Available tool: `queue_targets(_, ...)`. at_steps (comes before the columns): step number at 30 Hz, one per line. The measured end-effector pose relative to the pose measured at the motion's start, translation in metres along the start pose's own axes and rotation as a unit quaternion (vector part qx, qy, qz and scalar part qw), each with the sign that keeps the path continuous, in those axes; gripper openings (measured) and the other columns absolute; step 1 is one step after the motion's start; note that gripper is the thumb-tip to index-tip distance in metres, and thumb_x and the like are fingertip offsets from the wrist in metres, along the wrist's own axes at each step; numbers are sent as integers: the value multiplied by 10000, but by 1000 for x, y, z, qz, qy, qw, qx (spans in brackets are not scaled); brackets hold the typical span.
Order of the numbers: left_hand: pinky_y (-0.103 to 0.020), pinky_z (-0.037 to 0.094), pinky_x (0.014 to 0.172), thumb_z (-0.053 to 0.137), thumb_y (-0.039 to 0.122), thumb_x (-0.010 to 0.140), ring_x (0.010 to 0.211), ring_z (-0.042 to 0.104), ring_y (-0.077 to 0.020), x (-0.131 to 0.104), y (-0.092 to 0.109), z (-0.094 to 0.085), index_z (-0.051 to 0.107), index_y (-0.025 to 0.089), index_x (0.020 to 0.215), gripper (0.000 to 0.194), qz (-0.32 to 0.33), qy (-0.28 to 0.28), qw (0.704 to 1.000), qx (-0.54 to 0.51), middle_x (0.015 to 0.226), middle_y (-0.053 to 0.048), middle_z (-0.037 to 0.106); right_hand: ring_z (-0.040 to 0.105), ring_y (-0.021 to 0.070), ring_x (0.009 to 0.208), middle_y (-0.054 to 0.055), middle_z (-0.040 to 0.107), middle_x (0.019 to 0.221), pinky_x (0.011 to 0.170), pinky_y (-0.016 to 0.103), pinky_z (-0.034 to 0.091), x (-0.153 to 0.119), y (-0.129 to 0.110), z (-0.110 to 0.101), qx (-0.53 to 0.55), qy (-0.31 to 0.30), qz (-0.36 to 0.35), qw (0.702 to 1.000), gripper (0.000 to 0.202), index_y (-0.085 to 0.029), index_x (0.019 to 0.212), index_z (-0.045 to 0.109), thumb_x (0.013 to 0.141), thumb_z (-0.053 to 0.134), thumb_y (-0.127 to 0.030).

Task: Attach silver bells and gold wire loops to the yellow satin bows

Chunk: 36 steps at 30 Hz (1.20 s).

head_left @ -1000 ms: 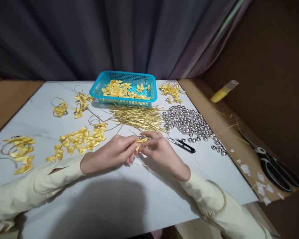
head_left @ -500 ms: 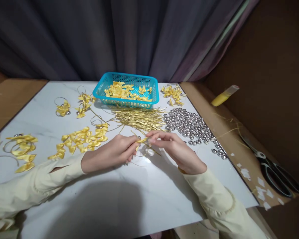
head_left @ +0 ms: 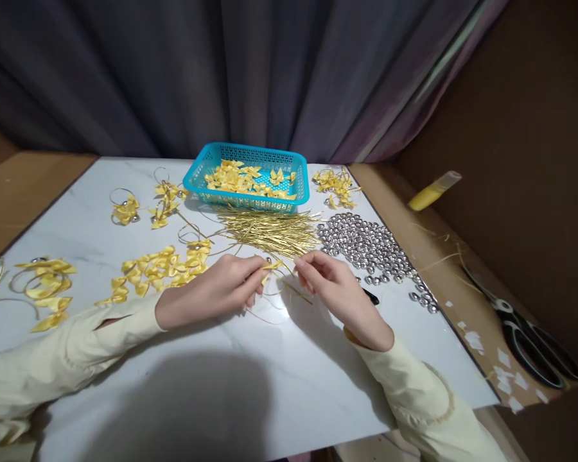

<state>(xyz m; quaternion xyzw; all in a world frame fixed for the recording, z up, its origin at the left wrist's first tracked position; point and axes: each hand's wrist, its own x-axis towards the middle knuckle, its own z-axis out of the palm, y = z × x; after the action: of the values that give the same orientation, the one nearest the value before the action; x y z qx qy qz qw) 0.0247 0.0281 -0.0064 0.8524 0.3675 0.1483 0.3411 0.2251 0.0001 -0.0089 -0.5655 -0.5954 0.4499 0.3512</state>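
Note:
My left hand [head_left: 234, 280] pinches a yellow ribbon bow [head_left: 272, 265] at the middle of the white table [head_left: 212, 391]; a small silver bell-like bead and thin gold wire show beside it. Just to the right, my right hand [head_left: 334, 289] has its thumb and forefinger pressed together near the wire ends; what they hold, if anything, is too small to tell. Behind both hands lies a pile of gold twist wires [head_left: 270, 231]. Silver beads [head_left: 363, 244] are heaped to the right of the wires. Several yellow bows [head_left: 158, 269] lie left of my left hand.
A blue basket [head_left: 248, 201] with yellow bows stands at the back. Wired bows [head_left: 48, 282] lie at the left, others [head_left: 336, 185] at the back right. Black-handled scissors [head_left: 534, 340], paper scraps and a yellow tube [head_left: 433, 191] are at the right. A black object [head_left: 372, 297] shows beside my right hand.
My right hand has moved slightly right and down, away from the bow, and its fingers have drawn together. The black object beside it has come into view. My left hand still pinches the bow.

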Motion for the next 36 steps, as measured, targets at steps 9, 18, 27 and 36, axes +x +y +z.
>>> queue_targets(9,-156,427,534,404,203,932,485,589,-66,-1,4,-23,524,175,695,267,12,83,997,-5,490,73,584,555,167,760,45,603,820,674,285,429,3,13,-16,-279,-96,-96,951,55,-165,843,630,789,626,-172)
queue_targets(18,-159,466,481,450,260,911,434,599,-81,-5,13,-41,553,172,708,244,-4,136,989,-50,478,64,598,529,198,929,55,598,906,848,353,425,3,9,4,-284,-125,-151,938,101,-176,713,605,786,656,-129)
queue_targets(27,-183,408,474,395,214,921,423,552,-78,-9,12,-52,511,177,703,250,33,144,988,38,488,55,559,504,225,1156,73,565,1193,936,413,426,-3,-13,-16,-109,118,-228,960,139,-236,1002,601,874,555,-265)
queue_targets(36,-243,338,529,301,178,951,554,519,-122,-12,12,-16,476,163,811,225,83,35,987,136,672,0,535,355,293,1270,81,559,1233,998,512,372,-26,-22,32,-301,193,-334,872,145,-191,747,641,846,550,-136)
